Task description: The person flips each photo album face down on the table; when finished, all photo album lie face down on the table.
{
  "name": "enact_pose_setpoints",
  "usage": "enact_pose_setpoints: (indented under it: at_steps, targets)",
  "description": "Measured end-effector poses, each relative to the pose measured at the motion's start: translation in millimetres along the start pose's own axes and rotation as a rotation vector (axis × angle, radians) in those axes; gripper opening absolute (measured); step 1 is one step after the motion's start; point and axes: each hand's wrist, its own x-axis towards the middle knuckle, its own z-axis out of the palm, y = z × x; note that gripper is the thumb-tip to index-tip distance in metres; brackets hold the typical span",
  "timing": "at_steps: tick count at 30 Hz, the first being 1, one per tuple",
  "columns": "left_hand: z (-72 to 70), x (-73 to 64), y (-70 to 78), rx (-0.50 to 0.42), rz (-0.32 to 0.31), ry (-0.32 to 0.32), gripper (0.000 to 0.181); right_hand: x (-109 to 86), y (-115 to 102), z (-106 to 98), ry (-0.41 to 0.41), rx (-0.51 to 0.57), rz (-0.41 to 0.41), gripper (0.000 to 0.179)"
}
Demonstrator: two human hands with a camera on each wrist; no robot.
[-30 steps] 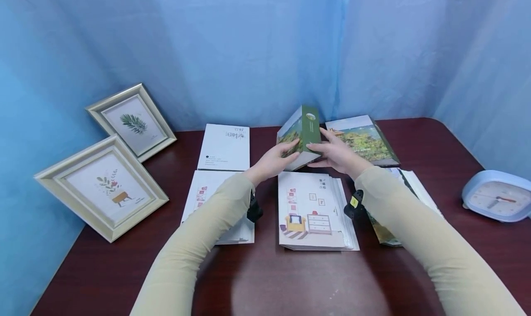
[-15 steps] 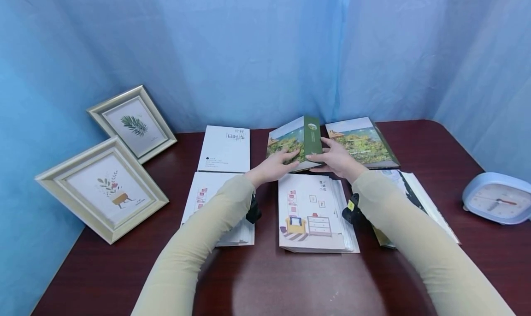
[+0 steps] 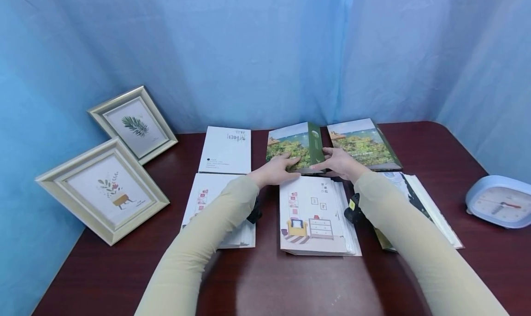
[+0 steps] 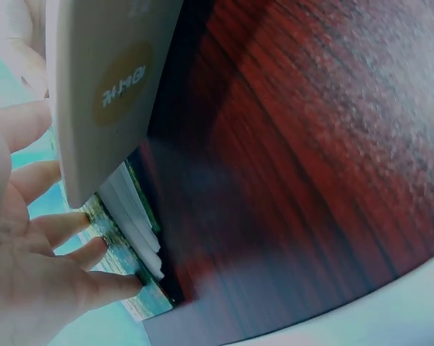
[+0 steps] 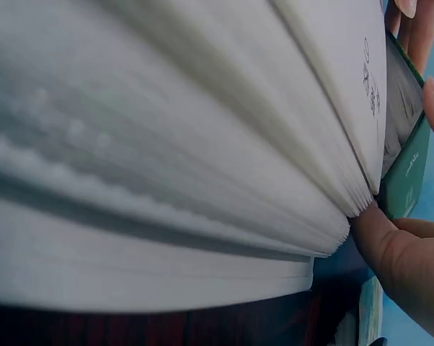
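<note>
A photo album with a landscape cover [image 3: 290, 136] and green spine lies at the back middle, between both hands. My left hand [image 3: 275, 169] rests on its cover near the front edge, fingers spread. In the left wrist view the fingers [image 4: 76, 223] reach along the album's edge. My right hand [image 3: 341, 163] touches the green spine from the right with extended fingers. The right wrist view shows the green spine [image 5: 408, 173] beside the right hand [image 5: 415, 274]. Just in front lies a white album with a drawn armchair and drawers [image 3: 311, 214].
Another landscape album [image 3: 361, 143] lies to the right, with a dark-and-white one [image 3: 431, 205] in front. Two white albums [image 3: 226, 150] lie in a left column. Two picture frames [image 3: 103, 191] stand at left, a blue clock [image 3: 498, 200] at right. Blue curtain [image 3: 249, 53] hangs behind.
The green-spined album was raised and tilted between both hands; it has come down flat on the table. Both hands lowered with it, and their grip has loosened.
</note>
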Motion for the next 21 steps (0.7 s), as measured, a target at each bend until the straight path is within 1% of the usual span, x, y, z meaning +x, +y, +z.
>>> enact_pose_setpoints:
  at_steps: [6, 13, 21]
  targets:
    - [1.4, -1.2, 1.6, 0.017, -0.01, 0.006, 0.062, 0.3, 0.2, 0.9, 0.033, -0.063, -0.016, 0.091]
    - [3.5, -1.1, 1.3, 0.029, -0.016, 0.01, 0.061, 0.3, 0.7, 1.9, 0.053, -0.057, -0.036, 0.089]
    - [4.5, -1.0, 1.5, 0.039, -0.023, 0.005, 0.061, -1.0, 2.1, 4.5, 0.106, -0.105, -0.039, 0.085]
